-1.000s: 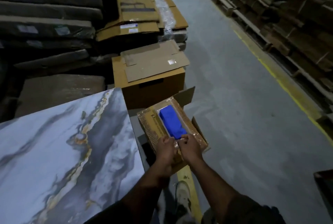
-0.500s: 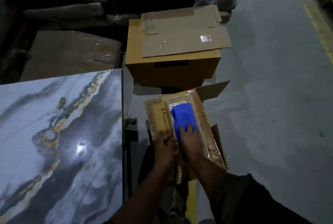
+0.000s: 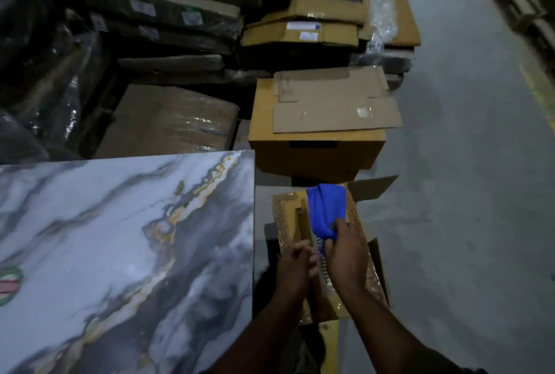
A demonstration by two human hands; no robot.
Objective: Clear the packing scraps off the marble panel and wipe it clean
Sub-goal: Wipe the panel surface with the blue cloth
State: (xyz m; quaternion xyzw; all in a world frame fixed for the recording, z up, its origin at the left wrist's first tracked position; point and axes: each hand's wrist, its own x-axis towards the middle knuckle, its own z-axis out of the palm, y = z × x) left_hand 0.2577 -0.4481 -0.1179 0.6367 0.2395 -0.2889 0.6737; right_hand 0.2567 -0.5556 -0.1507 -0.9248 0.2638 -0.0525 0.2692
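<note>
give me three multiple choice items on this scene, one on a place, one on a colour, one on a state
1. Where is the open box relative to the marble panel?
A. on top of it
B. off its right edge
C. beyond its far edge

2. What colour is the cloth?
A. blue
B. red
C. white

3. What is the right hand doing?
A. resting flat on the panel
B. hanging idle
C. gripping the cloth

Answers:
1 B, the box sits lower, past the panel's right edge.
2 A, it is bright blue.
3 C, its fingers pinch the cloth's lower end above the box.
</note>
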